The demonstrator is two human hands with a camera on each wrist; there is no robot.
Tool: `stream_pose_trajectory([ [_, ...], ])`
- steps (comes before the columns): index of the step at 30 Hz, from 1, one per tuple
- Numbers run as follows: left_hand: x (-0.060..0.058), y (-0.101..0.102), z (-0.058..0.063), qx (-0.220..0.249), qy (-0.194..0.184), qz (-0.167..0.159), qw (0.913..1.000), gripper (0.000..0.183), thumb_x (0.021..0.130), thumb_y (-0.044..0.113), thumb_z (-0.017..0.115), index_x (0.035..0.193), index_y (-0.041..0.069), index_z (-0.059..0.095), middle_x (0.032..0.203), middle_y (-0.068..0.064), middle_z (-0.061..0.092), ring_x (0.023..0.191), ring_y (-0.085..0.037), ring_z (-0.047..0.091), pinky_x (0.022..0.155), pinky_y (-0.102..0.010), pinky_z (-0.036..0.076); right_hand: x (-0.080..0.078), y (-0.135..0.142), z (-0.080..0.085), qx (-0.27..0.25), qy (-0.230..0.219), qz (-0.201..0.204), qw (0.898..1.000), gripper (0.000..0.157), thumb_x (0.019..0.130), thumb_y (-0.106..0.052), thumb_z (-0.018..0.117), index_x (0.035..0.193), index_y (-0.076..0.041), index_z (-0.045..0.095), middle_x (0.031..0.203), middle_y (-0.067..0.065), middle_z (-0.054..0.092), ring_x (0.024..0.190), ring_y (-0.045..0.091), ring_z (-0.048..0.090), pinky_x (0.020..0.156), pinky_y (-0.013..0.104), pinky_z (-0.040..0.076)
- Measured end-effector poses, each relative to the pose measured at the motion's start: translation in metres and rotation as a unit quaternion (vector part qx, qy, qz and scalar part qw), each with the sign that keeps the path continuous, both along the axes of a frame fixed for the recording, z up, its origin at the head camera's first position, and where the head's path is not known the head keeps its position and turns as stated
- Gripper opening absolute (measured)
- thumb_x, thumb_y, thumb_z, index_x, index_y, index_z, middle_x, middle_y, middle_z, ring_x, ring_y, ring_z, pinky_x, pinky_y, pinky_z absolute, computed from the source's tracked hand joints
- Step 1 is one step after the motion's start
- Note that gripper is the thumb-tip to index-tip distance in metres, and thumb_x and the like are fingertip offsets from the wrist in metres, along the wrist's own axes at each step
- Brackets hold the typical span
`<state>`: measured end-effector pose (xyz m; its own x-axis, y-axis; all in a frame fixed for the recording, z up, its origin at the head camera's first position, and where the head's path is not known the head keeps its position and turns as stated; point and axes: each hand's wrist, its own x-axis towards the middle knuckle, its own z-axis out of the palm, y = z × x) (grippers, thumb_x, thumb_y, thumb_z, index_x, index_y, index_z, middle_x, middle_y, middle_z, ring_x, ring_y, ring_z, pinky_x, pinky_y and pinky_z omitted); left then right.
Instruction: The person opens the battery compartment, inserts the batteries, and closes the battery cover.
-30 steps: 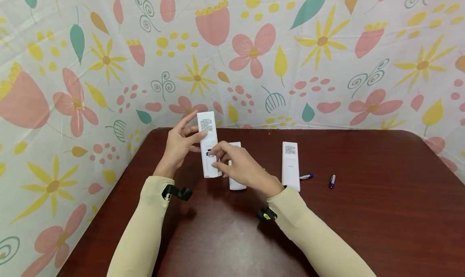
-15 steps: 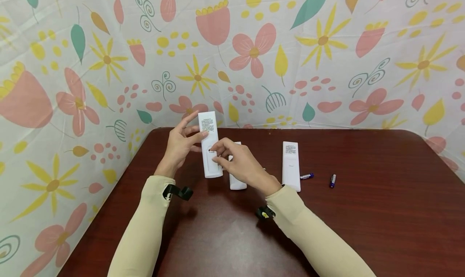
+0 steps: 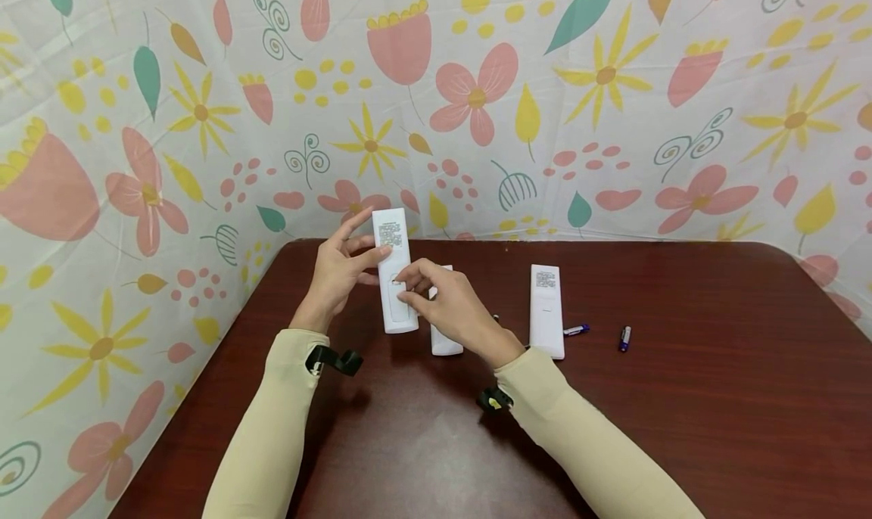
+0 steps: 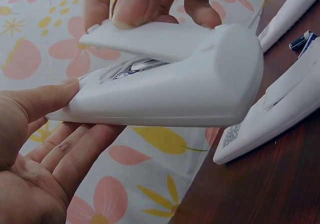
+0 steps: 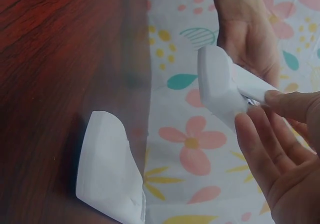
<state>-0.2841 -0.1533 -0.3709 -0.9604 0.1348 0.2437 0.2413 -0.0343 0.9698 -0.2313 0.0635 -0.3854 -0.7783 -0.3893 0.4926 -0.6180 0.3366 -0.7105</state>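
Note:
My left hand (image 3: 334,277) holds a white remote control (image 3: 386,265) above the table, its labelled back facing me, thumb on the back and fingers behind. With thumb and fingertips, my right hand (image 3: 453,303) pinches the white battery cover (image 4: 155,37). That cover slants up from the remote: one end meets the body near its rounded end, the other stands raised. Beneath it, in the left wrist view, batteries (image 4: 137,69) show in the compartment, partly hidden. The right wrist view also shows the tilted cover (image 5: 252,84) between thumb and fingers.
A second white remote (image 3: 446,345) lies behind my right hand, partly hidden. Farther right lies a third remote (image 3: 547,322), face down, with a blue battery (image 3: 576,330) beside it and another battery (image 3: 624,339) beyond. Patterned cloth (image 3: 477,163) hangs behind the brown table (image 3: 681,413).
The dark opening of the battery compartment, visible a second ago in the head view, is now mostly covered as the cover has lowered. The remote has tilted slightly; both hands keep their hold.

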Motion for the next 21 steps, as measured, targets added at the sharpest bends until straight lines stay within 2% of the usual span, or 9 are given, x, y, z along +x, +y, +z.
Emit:
stream_pose_trajectory([
  [7,0.0,0.001,-0.0004,0.002,0.003,-0.002,1.0,0.069,0.098,0.002,0.076,0.159,0.024,0.053,0.124,-0.022,0.07,0.09,-0.025,0.076,0.063,-0.042,0.066,-0.003,-0.0004,-0.0038,0.005,0.01,-0.016,1.0,0.024,0.095,-0.005,0.081,0.119,-0.006,0.075,0.102,0.003,0.063,0.087,0.014,0.066,0.073,0.029,0.057],
  [12,0.0001,0.0012,-0.0003,-0.002,0.002,0.003,1.0,0.069,0.099,0.003,0.077,0.159,0.026,0.053,0.125,-0.022,0.069,0.089,-0.026,0.076,0.064,-0.042,0.066,-0.0047,0.0001,-0.0044,-0.012,0.003,-0.038,0.999,0.027,0.097,-0.007,0.08,0.123,-0.005,0.073,0.111,0.006,0.062,0.092,0.019,0.066,0.076,0.032,0.059],
  [17,0.0013,0.0012,0.001,-0.003,-0.001,0.004,1.0,0.069,0.099,0.003,0.077,0.159,0.027,0.053,0.126,-0.022,0.069,0.088,-0.026,0.076,0.064,-0.041,0.066,-0.0062,-0.0003,-0.0031,-0.045,-0.05,-0.061,0.996,0.043,0.101,-0.013,0.077,0.14,-0.004,0.063,0.128,0.011,0.062,0.103,0.025,0.069,0.082,0.036,0.061],
  [21,0.0022,0.0014,0.0017,-0.001,0.0,0.001,1.0,0.069,0.099,0.003,0.077,0.159,0.026,0.053,0.126,-0.022,0.069,0.087,-0.025,0.076,0.064,-0.041,0.066,-0.007,-0.0026,-0.0025,-0.068,-0.121,-0.038,0.99,0.061,0.105,-0.021,0.073,0.159,-0.011,0.047,0.136,0.01,0.061,0.107,0.024,0.069,0.08,0.04,0.064],
])
